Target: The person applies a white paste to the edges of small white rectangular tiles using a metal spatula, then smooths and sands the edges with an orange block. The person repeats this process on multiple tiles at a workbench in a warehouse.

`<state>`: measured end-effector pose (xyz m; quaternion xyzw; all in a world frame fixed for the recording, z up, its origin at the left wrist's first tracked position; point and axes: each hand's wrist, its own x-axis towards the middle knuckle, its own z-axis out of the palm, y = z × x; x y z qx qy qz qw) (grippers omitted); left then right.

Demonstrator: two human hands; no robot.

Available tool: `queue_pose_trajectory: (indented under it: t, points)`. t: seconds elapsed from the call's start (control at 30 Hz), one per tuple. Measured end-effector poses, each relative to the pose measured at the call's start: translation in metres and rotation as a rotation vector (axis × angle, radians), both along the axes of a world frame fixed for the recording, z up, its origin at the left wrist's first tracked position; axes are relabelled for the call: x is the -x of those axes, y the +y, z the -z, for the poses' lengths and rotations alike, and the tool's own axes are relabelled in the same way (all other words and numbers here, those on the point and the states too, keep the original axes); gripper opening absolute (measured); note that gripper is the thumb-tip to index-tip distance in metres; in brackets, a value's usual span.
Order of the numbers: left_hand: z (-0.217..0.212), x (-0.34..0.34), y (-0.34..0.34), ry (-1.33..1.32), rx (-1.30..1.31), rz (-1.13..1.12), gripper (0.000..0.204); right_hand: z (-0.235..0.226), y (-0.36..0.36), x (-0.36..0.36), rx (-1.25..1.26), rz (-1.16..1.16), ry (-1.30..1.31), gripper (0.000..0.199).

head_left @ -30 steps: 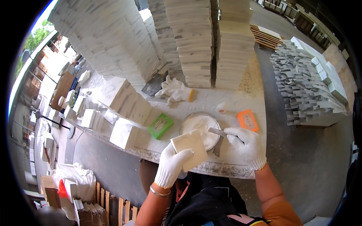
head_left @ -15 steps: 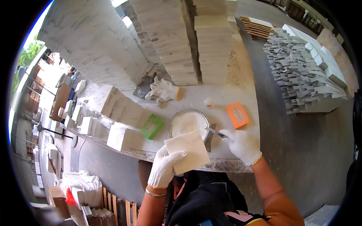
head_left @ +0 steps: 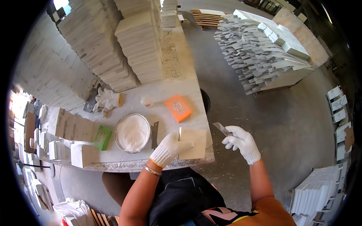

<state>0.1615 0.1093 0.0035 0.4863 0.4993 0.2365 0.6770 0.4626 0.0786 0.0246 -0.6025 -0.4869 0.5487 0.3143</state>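
Since half a second ago your right hand has swung away from the round metal bowl of white paste and now hangs out past the desk edge, fingers closed around the thin metal scraper. The square stone tile, tilted up before, now lies flat on the desk near its front edge, just right of your left hand, whose fingers press together on the tile's left edge. I judge the tile stiff, fairly heavy for its size, dusty and liable to chip at the corners, so take it by two opposite edges. An orange block lies beyond your left hand.
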Motion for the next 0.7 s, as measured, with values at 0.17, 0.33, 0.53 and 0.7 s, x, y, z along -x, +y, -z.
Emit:
queue_pose_trajectory:
  t: [0.17,0.33,0.53,0.7]
  points:
    - [0.015,-0.016,0.022,0.464,-0.452,0.086,0.048,0.013,-0.010,-0.012,0.017,0.025,0.085,0.032]
    - [-0.002,-0.046,0.007,0.804,-0.586,-0.021,0.064,0.026,0.002,-0.009,0.005,0.031,0.062,0.032]
    - [0.014,-0.048,-0.034,0.799,-0.830,-0.092,0.084,0.035,0.033,0.012,-0.192,-0.151,-0.134,0.033]
    - [0.037,-0.042,-0.050,0.807,-0.857,-0.079,0.096,0.044,0.059,0.021,-0.393,-0.366,-0.286,0.031]
